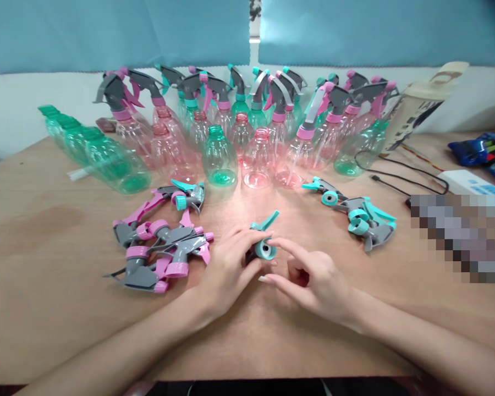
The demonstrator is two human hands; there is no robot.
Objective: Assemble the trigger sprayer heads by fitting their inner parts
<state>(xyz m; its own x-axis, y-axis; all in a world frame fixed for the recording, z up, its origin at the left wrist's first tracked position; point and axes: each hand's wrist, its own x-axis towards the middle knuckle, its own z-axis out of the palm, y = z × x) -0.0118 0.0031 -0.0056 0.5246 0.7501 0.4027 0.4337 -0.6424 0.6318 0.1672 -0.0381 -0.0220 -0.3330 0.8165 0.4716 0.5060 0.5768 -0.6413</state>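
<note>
- Centre of the frame, low: my left hand grips a teal-and-grey spray head. The fingers lie over its top and the thumb sits underneath, holding it just above the table.
- My right hand reaches in from the right. It is loose rather than gripping: the forefinger tip rests on the head's teal collar and the other fingers are curled back. The thumb stretches out below, and from this feed I cannot quite tell whether it touches the head.
- The head's teal trigger sticks up and to the right. The round mouth of its collar faces the camera.
- Left of the hands: a heap of pink heads lies tangled on the wood, pink collars and triggers on grey bodies. One teal-collared head sits at the heap's upper edge.
- Right of centre: a smaller cluster of teal heads is strung out on the table, well apart from the hands.
- Just beyond the hands: a teal bottle and a pink bottle stand upright side by side with their necks open.
- Behind them, across the upper middle of the frame: a crowded row of capped bottles, pink and teal, each with its sprayer on.
- Upper left: several green bottles lie on their sides in a line, without heads.
- Upper right: a cream jug stands beside the last bottles. A black cable loops across the table below it, and a blue packet lies near the frame's right edge.
</note>
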